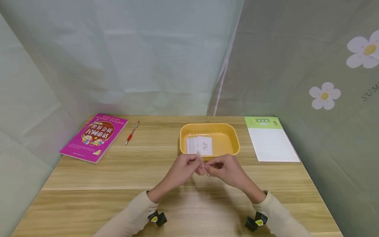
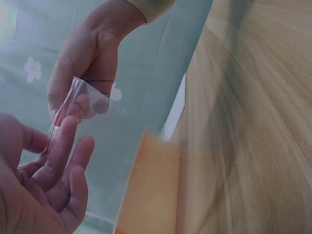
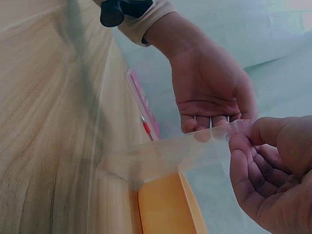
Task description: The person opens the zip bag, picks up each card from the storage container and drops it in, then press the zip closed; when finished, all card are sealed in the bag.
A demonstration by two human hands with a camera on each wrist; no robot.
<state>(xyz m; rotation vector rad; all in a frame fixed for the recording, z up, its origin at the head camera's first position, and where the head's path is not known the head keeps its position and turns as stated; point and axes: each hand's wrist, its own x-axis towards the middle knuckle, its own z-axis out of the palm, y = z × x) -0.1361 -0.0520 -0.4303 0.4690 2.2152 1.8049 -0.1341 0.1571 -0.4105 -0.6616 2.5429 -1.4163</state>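
Both hands meet just in front of the yellow tray, at a small clear plastic bag (image 3: 161, 153). My left hand (image 1: 185, 166) pinches the bag between thumb and fingertips. From the other side my right hand (image 1: 226, 169) pinches it at an edge with thumb and index finger. In the left wrist view the bag (image 2: 92, 97) looks see-through, with a thin reddish line along one edge. Inside the yellow tray (image 1: 226, 131) lie white cards (image 1: 205, 145), the front one bearing a dark mark, on the tray's left side. Whether the bag contains anything, I cannot tell.
At the left of the wooden table (image 1: 103, 197) lies a magenta book (image 1: 94, 138), with a red pen (image 1: 132, 132) beside it. A writing pad (image 1: 272, 141) with a green top lies at the right. Hanging cloth (image 1: 148, 59) stands behind and at both sides.
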